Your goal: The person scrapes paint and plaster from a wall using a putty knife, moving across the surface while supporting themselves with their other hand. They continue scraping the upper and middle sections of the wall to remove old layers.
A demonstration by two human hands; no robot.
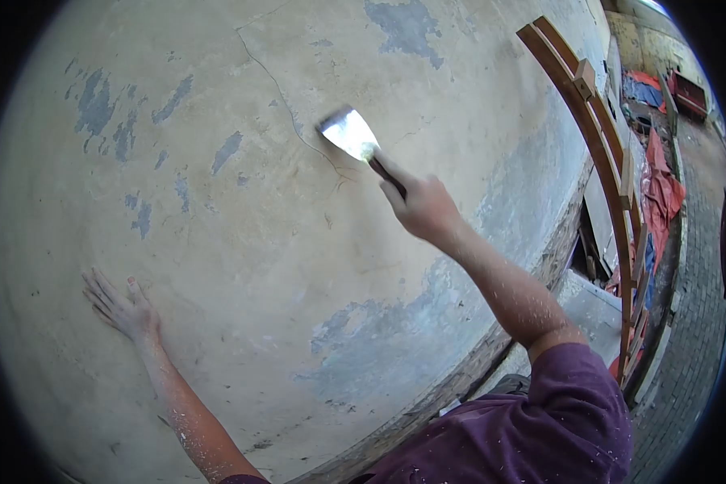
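My right hand (423,206) grips the dark handle of a paint scraper (349,135), its broad shiny blade pointing up and left. The blade overlaps the wall (258,242) beside a long thin crack. Lower left, my left hand (123,308) rests flat against the same wall with fingers spread, holding nothing. Cream paint covers much of the wall, and grey-blue bare patches (403,31) show where it has come off. A larger bare area (395,339) lies below my right forearm. Pale flecks dot both forearms and the purple sleeve.
A wooden ladder (597,121) leans at the right, close to my right arm. Behind it are a red tarp (661,189) and a pale board (593,310). Grey brick paving (694,339) runs along the far right. A ledge follows the wall's lower edge.
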